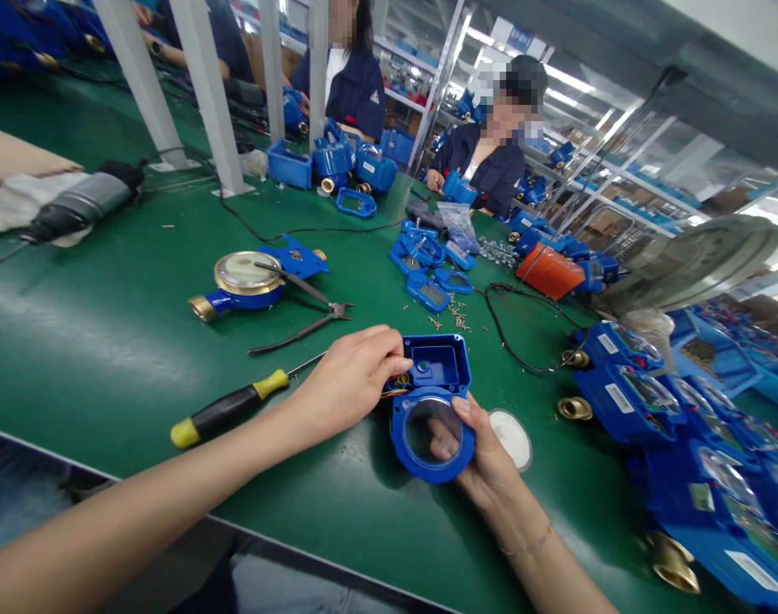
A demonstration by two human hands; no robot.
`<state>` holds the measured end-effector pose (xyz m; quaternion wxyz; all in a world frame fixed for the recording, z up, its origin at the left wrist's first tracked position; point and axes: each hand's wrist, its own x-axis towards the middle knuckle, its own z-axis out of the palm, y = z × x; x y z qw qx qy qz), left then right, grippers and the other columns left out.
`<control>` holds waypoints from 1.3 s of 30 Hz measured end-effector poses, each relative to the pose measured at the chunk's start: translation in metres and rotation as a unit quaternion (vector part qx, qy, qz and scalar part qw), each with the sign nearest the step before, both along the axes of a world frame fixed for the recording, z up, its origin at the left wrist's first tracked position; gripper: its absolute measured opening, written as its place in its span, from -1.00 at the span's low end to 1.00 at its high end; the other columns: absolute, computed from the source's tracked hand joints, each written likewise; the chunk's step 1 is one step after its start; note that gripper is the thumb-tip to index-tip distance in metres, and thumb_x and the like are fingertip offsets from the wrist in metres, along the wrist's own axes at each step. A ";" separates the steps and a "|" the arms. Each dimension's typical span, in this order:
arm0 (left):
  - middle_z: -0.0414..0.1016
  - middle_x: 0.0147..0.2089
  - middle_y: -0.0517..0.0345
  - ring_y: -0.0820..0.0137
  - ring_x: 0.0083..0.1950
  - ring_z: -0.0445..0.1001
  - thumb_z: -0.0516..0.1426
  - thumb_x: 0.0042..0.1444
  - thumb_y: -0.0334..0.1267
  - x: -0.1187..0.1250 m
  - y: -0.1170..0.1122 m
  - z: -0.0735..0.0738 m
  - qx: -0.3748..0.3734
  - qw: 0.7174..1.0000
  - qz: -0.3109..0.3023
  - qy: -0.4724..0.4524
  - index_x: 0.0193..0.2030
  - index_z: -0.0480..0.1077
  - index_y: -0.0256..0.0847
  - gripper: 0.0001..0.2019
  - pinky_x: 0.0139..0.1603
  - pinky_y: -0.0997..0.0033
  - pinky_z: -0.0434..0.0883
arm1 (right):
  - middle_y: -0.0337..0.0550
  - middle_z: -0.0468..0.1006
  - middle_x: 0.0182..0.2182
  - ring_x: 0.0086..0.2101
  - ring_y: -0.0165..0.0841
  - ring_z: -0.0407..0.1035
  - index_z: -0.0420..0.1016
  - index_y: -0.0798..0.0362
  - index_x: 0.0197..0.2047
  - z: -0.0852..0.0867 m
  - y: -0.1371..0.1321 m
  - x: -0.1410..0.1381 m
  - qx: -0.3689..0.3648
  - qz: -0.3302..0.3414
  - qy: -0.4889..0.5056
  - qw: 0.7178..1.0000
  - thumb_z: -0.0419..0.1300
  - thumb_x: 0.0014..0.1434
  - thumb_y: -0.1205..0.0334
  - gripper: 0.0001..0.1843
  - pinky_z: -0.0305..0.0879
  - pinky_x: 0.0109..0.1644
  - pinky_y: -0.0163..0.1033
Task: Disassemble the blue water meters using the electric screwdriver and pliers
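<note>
My right hand (pixel 488 456) grips a blue plastic meter housing (pixel 432 401) from below, fingers showing through its round clear window. My left hand (pixel 351 379) is closed at the housing's left side, fingertips pinched by small coloured wires and a brass part there. The housing's open rectangular box faces up, just above the green table (pixel 107 341). A white round disc (pixel 512 437) lies to the right of my right hand.
A yellow-and-black screwdriver (pixel 232 409) and pliers (pixel 305 311) lie left of my hands, beside a brass water meter (pixel 241 281). Blue housings (pixel 683 443) crowd the right; blue lids (pixel 427 264) and screws lie behind. An electric driver (pixel 75 205) rests far left. Two people sit across the table.
</note>
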<state>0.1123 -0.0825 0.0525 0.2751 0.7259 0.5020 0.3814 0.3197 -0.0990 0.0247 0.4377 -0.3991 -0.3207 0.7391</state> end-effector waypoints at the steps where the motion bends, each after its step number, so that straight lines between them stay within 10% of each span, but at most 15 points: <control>1: 0.29 -0.38 0.27 0.45 -0.30 0.28 0.09 0.28 -0.36 -0.001 -0.001 0.000 0.002 1.000 -0.002 0.008 -0.42 0.23 -0.21 -0.78 -0.23 0.42 0.16 | -0.47 0.31 -0.61 -0.67 -0.58 0.10 0.25 -0.02 -0.27 0.000 -0.003 0.000 -0.010 0.004 0.005 1.000 0.45 -0.02 0.13 -0.57 0.22 -0.62 -0.46; 9: 0.35 -0.32 0.22 0.39 -0.24 0.35 0.11 0.28 -0.26 -0.017 0.004 -0.007 0.004 0.998 -0.016 0.058 -0.35 0.34 -0.21 -0.83 -0.16 0.38 0.24 | -0.30 0.48 -0.48 -0.50 -0.42 0.39 0.33 -0.01 -0.14 0.001 -0.023 0.012 -0.098 0.058 -0.065 0.991 0.36 0.13 -0.03 -0.61 0.43 -0.38 -0.29; 13: 0.40 -0.28 0.22 0.41 -0.23 0.38 0.10 0.29 -0.28 -0.030 0.005 -0.005 0.006 0.997 0.003 0.074 -0.29 0.34 -0.19 -0.89 -0.16 0.40 0.28 | -0.19 0.56 -0.41 -0.50 -0.32 0.44 0.35 -0.01 0.03 0.010 -0.020 0.023 0.016 0.109 -0.258 0.960 0.23 0.20 -0.20 -0.49 0.40 -0.39 -0.23; 19: 0.51 -0.10 0.24 0.40 -0.08 0.47 0.15 0.28 -0.13 -0.044 -0.005 -0.008 -0.047 0.996 -0.042 0.071 -0.10 0.38 -0.11 -0.85 -0.06 0.42 0.35 | 0.02 0.57 -0.14 -0.31 -0.15 0.48 0.45 0.02 0.04 0.050 -0.011 0.031 0.311 0.139 -0.624 0.703 0.27 0.21 -0.07 -0.57 0.39 -0.25 -0.07; 22: 0.50 0.01 0.23 0.39 0.03 0.47 0.16 0.27 -0.12 -0.045 -0.007 -0.013 -0.040 0.994 -0.055 0.083 -0.01 0.37 -0.09 -0.79 0.07 0.40 0.36 | 0.03 0.50 -0.04 -0.08 -0.13 0.42 0.48 0.04 -0.04 0.062 -0.005 0.016 0.453 0.077 -0.604 0.651 0.23 0.29 0.15 -0.78 0.37 -0.02 -0.03; 28: 0.47 0.16 0.09 0.33 0.20 0.40 0.05 0.31 -0.30 -0.041 -0.003 -0.012 -0.030 0.984 -0.099 0.144 0.20 0.33 -0.17 -0.66 0.27 0.27 0.29 | -0.02 0.50 -0.15 -0.11 -0.18 0.31 0.58 0.08 -0.09 0.047 0.019 -0.025 0.482 0.148 -0.571 0.648 0.23 0.30 0.33 -0.86 0.28 -0.02 -0.05; 39: 0.53 -0.14 0.09 0.35 -0.07 0.39 -0.01 0.34 -0.44 -0.027 -0.017 -0.013 0.172 0.978 -0.006 0.116 -0.05 0.42 -0.21 -0.80 0.01 0.28 0.34 | -0.22 0.55 -0.32 -0.18 -0.28 0.37 0.61 0.01 -0.38 0.040 0.039 -0.040 0.398 0.137 -0.481 0.769 0.44 0.08 0.36 -0.89 0.21 -0.04 -0.14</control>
